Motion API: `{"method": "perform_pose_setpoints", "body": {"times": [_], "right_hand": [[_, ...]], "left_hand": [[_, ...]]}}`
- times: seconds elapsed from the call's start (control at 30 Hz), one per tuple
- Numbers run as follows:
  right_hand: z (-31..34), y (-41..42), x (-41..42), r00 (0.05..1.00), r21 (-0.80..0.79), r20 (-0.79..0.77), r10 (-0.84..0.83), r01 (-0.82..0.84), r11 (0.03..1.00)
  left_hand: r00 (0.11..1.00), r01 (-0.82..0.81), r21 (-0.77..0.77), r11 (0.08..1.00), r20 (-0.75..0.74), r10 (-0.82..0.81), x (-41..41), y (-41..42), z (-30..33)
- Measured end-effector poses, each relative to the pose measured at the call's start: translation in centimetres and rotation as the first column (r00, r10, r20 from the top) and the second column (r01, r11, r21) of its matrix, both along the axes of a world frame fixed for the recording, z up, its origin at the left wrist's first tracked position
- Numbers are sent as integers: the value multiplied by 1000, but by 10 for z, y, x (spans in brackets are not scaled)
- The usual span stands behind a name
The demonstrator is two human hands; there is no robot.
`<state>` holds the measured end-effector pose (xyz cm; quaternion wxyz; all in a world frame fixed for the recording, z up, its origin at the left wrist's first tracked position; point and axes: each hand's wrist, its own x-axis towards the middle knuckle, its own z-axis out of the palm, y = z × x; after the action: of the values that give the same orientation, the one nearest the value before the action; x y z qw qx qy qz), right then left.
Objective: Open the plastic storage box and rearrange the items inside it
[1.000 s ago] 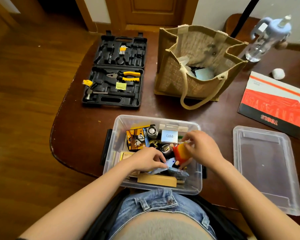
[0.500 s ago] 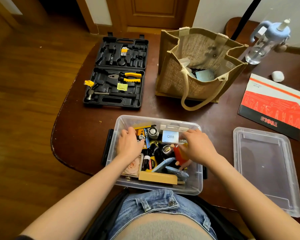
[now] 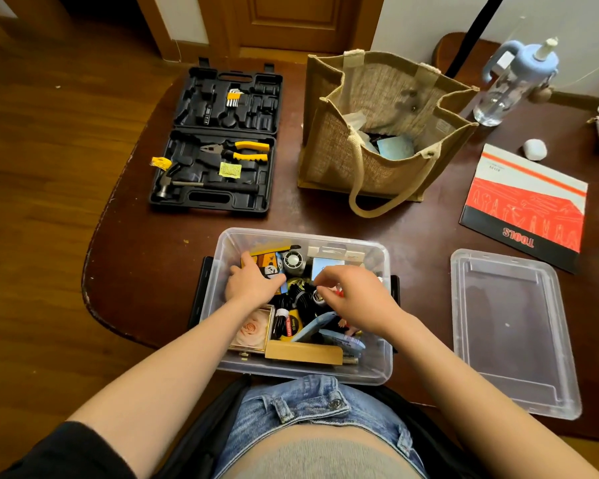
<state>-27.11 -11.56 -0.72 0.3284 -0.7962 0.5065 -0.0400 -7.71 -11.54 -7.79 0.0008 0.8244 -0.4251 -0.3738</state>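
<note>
The dark brown wooden counter [image 3: 325,216] carries everything, and the clear plastic storage box [image 3: 377,369] sits at its near edge against my lap, its clear plastic lid [image 3: 512,337] already off and lying to the right. The box looks light and slightly flexible, its walls slick, so I would take it by the rim or the black side latches rather than squeeze it. Inside, the flat orange picture box [image 3: 261,261] at the far left looks stiff and light; my left hand [image 3: 253,283] rests on it, fingers fairly straight. My right hand [image 3: 355,293] hovers over the small jumbled pieces in the middle with fingers loosely curled; I cannot tell whether it pinches anything.
</note>
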Motion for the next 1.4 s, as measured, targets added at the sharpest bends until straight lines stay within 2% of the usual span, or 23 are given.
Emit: {"method": "perform_pose_setpoints", "body": {"times": [0.1,0.2,0.27,0.33,0.43,0.47,0.53,0.6,0.67,0.73,0.8,0.83,0.9,0.97,1.03,1.13,1.23,1.4], "right_hand": [[-1,0,4,996,26,66,-53,52,998],[-3,-1,14,989,133,127,-78,61,989],[-5,-1,23,987,218,152,-41,6,976],[-7,2,37,980,237,199,-7,-41,971],[-13,3,56,950,248,302,-81,3,969],[-16,1,60,942,281,316,-116,24,959],[-24,-3,65,940,395,304,-155,24,918],[-33,-3,69,939,540,297,-173,-16,842],[-41,1,73,937,636,297,-185,-49,770],[-47,3,79,954,629,268,-136,-66,775],[-50,5,85,972,515,236,-17,-110,850],[-50,5,88,976,431,210,53,-141,891],[-51,6,92,977,307,138,161,-197,931],[-52,7,93,978,277,102,184,-206,939],[-54,7,92,987,253,121,107,-135,958],[-56,6,87,993,259,104,-65,36,965],[-57,10,84,994,348,79,-73,41,936],[-57,15,83,996,383,69,-62,30,923]], "left_hand": [[997,-43,-103,994,-74,35,4,8,11],[968,-140,-199,970,-232,92,8,16,24],[933,-199,-182,963,-336,129,9,19,31],[915,-234,-145,961,-368,167,10,22,37],[887,-277,-80,958,-404,223,14,27,45],[904,-245,-79,966,-378,198,17,30,48],[989,-32,-96,995,-148,17,26,38,56],[978,186,-52,981,104,-180,34,43,62],[950,255,0,967,187,-250,38,44,65],[925,290,8,957,255,-283,40,46,66],[895,333,-55,941,333,-297,43,49,67],[893,348,-117,930,343,-291,44,49,67],[913,370,-236,899,273,-304,47,50,66],[909,416,-267,869,156,-387,50,48,63],[871,490,-234,840,82,-485,53,47,60],[785,617,-153,772,46,-618,58,46,55],[716,696,-59,716,-16,-698,58,44,50],[672,736,-60,674,-50,-739,51,36,44]]}}
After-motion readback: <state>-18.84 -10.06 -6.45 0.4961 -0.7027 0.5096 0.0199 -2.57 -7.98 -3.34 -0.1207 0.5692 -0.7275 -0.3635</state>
